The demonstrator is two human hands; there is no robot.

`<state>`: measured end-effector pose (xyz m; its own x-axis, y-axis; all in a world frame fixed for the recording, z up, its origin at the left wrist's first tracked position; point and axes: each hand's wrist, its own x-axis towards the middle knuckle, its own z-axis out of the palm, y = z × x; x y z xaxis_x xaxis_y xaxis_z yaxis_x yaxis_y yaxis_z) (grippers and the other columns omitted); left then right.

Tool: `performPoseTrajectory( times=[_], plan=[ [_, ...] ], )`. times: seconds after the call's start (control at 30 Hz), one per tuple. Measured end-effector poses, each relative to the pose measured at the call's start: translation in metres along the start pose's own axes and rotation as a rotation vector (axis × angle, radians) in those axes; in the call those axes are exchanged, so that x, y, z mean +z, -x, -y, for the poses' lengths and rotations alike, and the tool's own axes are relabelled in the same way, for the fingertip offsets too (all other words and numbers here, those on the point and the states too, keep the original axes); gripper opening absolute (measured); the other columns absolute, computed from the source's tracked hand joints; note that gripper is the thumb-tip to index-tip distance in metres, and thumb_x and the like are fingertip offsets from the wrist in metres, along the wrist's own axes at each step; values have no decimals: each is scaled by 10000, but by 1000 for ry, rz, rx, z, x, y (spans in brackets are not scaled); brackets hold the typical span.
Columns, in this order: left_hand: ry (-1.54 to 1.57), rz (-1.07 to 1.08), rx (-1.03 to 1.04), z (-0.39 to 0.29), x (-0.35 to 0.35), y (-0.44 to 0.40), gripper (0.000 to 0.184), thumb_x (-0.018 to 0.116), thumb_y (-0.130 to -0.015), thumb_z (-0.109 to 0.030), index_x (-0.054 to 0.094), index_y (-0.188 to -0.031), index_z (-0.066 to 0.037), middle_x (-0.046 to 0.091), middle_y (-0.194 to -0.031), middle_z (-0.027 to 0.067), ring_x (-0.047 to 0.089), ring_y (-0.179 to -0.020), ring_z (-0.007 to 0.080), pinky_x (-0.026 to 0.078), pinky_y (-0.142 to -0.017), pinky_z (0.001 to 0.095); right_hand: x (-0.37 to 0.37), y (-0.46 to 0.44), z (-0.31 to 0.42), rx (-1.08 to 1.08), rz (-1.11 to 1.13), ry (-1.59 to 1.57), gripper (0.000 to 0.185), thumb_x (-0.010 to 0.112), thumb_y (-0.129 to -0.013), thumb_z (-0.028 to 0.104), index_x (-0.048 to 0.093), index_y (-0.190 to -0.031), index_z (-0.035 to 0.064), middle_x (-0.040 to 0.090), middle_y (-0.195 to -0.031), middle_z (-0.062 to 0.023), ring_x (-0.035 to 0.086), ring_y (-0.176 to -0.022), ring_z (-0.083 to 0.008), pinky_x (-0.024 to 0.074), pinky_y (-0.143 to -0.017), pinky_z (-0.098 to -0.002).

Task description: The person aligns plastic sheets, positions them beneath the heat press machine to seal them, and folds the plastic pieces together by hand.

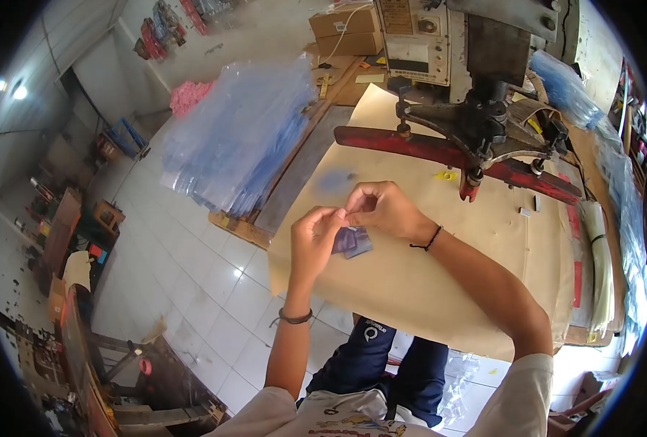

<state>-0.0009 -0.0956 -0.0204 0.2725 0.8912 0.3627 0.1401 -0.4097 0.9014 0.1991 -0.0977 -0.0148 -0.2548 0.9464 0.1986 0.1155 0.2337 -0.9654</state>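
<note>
My left hand (313,234) and my right hand (386,208) meet fingertip to fingertip above the brown paper sheet (418,291). Both are closed in a pinch. Whatever lies between the fingertips is too small or hidden to make out. Just below them, small purple-grey pieces (356,242) that look like plastic film rest on the paper, partly covered by my left hand. A blurred bluish patch (332,179) shows on the sheet beyond my fingers.
A press machine with a red bar (411,143) overhangs the paper's far side. To the left lies a stack of clear bluish plastic sheets (243,131). A yellow piece (446,175) and small metal bits (525,212) lie right. Cardboard boxes (347,30) stand behind.
</note>
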Motion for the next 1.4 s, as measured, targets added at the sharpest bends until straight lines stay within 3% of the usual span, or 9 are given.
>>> performPoseTrajectory(
  times=[0.17, 0.27, 0.57, 0.97, 1.07, 1.17, 1.4],
  plan=[
    [23, -85, -17, 12, 0, -2, 250, 655, -1032, -188, 736, -1024, 49, 763, -907, 90, 694, -858, 127, 531, -794, 281, 3, 2, 8, -39, 32, -86, 137, 757, -960, 117, 739, -1037, 5, 768, -946, -56, 686, -838, -95, 547, -766, -267],
    [72, -118, -38, 17, 0, -1, 255, 649, -1035, -191, 735, -1033, 49, 764, -910, 91, 696, -857, 128, 534, -790, 282, 2, -3, -5, -49, 28, -17, 183, 696, -1014, 130, 723, -1129, -10, 750, -971, -44, 670, -905, -77, 557, -827, -259],
    [17, -132, 5, 19, 1, 1, 225, 688, -1006, -151, 738, -1073, 58, 765, -905, 109, 701, -825, 130, 534, -754, 273, 2, -4, -12, -25, -8, 75, 234, 576, -1076, 164, 705, -1142, -20, 772, -984, -63, 649, -849, -89, 544, -798, -283],
    [-46, -160, 43, 21, 2, 3, 243, 670, -1018, -177, 743, -1071, 49, 765, -878, 128, 709, -796, 151, 538, -727, 293, 5, -4, -15, -58, -70, 121, 217, 657, -1029, 187, 738, -1093, -3, 746, -863, -62, 617, -759, -90, 518, -700, -288],
    [-45, -157, 28, 22, 2, 1, 274, 663, -1030, -204, 735, -1081, 55, 763, -877, 127, 721, -812, 159, 543, -749, 290, 4, -4, -18, -65, -66, 152, 209, 690, -1005, 184, 746, -1103, 9, 749, -868, -65, 634, -774, -94, 528, -717, -283],
    [-2, -153, 0, 19, 1, 1, 283, 658, -1038, -206, 732, -1084, 63, 765, -881, 114, 724, -826, 157, 547, -761, 289, 3, -1, -10, -46, -22, 153, 192, 673, -1027, 127, 722, -1132, -26, 735, -975, -36, 650, -881, -68, 556, -802, -261],
    [11, -141, -35, 16, 0, 2, 249, 684, -1024, -178, 744, -1083, 56, 756, -881, 74, 685, -804, 111, 525, -753, 247, 5, 2, -8, -89, -34, 42, 170, 726, -952, 88, 739, -1096, -1, 773, -941, -105, 721, -846, -150, 574, -798, -299]
  ],
)
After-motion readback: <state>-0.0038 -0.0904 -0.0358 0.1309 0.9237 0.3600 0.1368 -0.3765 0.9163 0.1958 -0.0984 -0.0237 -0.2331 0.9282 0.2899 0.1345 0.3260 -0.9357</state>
